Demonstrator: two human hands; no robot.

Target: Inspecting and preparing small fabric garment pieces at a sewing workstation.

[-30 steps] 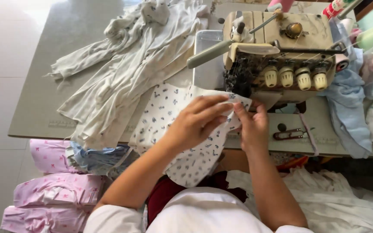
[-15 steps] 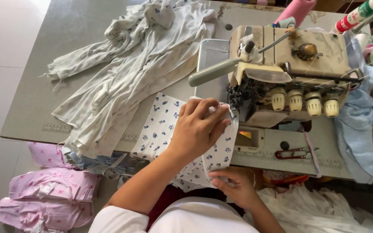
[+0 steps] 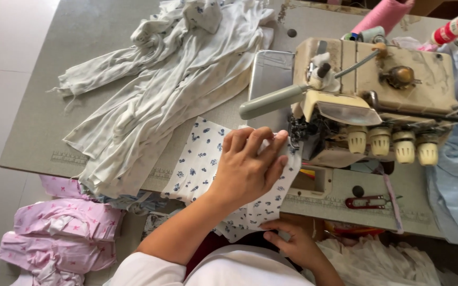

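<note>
Pressing flat, the left hand (image 3: 247, 172) pins the blue-flowered fabric (image 3: 202, 159) against the overlock machine (image 3: 377, 100); at 6 o'clock, the right hand (image 3: 292, 244) pinches its hem.

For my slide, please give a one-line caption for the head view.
Left hand presses printed fabric at the sewing machine; right hand holds its lower edge.

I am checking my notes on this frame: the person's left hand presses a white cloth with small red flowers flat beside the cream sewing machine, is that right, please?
Not quite: the head view shows the left hand pressing a white cloth with small blue flowers, not red, flat beside the cream sewing machine.
</note>
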